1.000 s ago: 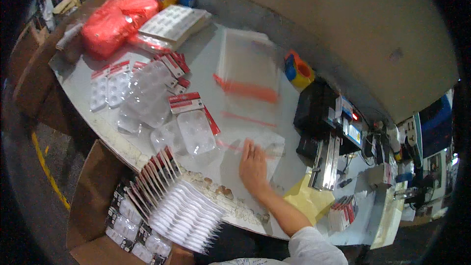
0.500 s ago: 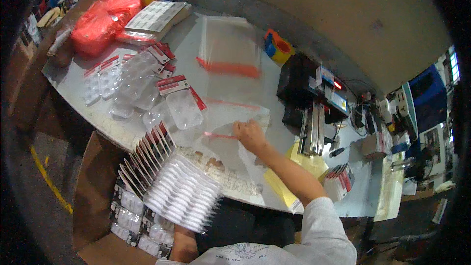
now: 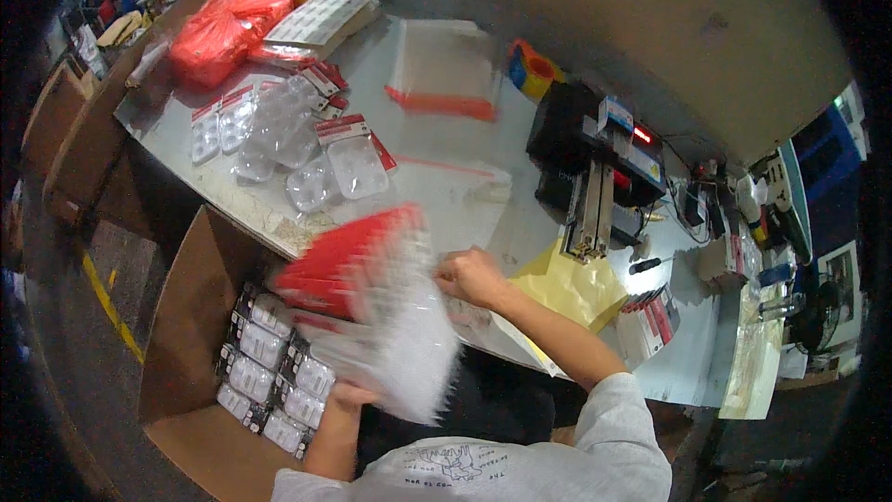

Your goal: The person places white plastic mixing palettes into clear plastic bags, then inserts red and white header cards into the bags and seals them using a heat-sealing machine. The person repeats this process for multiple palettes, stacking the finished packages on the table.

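Observation:
My left hand grips a thick stack of blister packs from below, over the front of the workbench. The stack has red and white cards and clear bubbles; it is tilted and smeared by motion. At its right side my right hand is closed, fingers pinched on what looks like the edge of a clear plastic bag, mostly lost in blur. Another clear bag with a red strip lies flat on the bench beyond. Farther back is a pile of clear bags with red edges.
Below left stands a cardboard box with rows of packed blisters. Loose blister packs and a red plastic bag lie at the left. A black sealing machine, yellow sheet and small card stack are at the right.
The blister stack has risen to the right, turning its red card faces into view. My right hand has drawn back toward it, and the nearest red-stripped bag has left its place on the bench.

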{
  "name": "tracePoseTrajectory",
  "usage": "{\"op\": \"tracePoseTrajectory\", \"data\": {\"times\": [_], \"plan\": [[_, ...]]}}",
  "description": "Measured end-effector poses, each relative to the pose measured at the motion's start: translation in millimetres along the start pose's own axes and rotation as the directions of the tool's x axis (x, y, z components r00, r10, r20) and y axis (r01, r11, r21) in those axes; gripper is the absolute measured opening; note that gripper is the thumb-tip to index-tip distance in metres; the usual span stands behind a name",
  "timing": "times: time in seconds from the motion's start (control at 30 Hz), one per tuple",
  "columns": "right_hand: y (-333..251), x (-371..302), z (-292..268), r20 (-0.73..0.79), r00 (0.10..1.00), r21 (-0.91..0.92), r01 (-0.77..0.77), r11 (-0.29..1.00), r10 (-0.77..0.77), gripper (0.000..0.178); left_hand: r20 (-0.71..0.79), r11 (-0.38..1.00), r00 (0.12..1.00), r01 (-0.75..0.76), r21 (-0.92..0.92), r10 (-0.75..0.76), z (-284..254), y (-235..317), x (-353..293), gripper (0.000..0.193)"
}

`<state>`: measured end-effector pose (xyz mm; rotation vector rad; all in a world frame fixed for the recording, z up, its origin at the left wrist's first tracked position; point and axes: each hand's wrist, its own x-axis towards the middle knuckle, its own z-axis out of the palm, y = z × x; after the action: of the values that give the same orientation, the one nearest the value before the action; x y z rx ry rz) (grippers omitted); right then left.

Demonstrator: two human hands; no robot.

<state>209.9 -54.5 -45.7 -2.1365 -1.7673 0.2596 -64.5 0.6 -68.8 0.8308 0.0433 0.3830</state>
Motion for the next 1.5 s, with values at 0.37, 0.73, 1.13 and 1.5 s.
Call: {"op": "tracePoseTrajectory", "data": {"times": [0.37, 0.73, 1.13, 1.5], "plan": [[28.1, -45.0, -49.4, 0.455, 0.868, 0.542, -0.445, 0.713, 0.196, 0.016, -0.226, 0.831, 0.931, 0.360, 0.424, -0.289, 49.9, -16.1, 5.8, 0.122], [-2.6, -37.1, -57.6, 0.589, 0.787, 0.601, -0.577, 0.552, 0.182, 0.015, -0.230, 0.710, 0.941, 0.339, 0.618, -0.248, 54.0, -20.0, 7.5, 0.153], [-63.9, -61.0, -30.9, 0.047, 0.968, 0.079, -0.250, 0.965, 0.247, 0.014, -0.325, 0.477, 0.914, 0.405, 0.780, -0.244, 70.4, -21.8, 8.6, 0.126], [-45.3, -76.8, -13.1, -0.127, 0.979, 0.464, 0.201, 0.863, -0.159, 0.017, -0.278, 0.389, 0.952, 0.306, 0.869, -0.127, 65.9, -16.7, 12.4, 0.085]]}}
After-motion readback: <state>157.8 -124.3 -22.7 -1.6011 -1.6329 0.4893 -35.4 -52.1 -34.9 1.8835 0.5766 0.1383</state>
